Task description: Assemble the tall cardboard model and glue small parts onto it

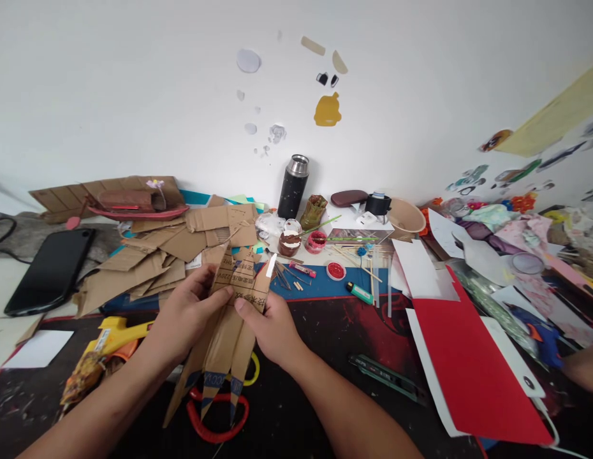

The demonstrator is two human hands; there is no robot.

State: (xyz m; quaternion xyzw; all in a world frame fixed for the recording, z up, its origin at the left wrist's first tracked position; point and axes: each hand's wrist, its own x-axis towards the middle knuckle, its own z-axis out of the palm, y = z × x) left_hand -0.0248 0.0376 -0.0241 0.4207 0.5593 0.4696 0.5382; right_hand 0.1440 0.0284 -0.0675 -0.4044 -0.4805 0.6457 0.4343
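Both hands grip one folded brown cardboard piece (224,344) over the front of the desk. Its panels are creased lengthwise, with printed characters on the upper part and pointed, blue-printed lower ends. My left hand (194,306) closes on its left side, thumb pressed on the face. From the right, my right hand (272,325) pinches it the same way; a narrow white sliver (271,264) shows just above, its kind unclear. Below the cardboard lie a red scissor-like handle (243,414) and a yellow handle loop (254,371), both partly hidden.
Left are a yellow glue gun (112,335), black phone (50,271) and cardboard scraps (148,255). A black flask (292,188) stands behind paint jars (316,241). A green utility knife (387,377) and red sheet (478,370) lie right; another person's arm (586,370) shows there.
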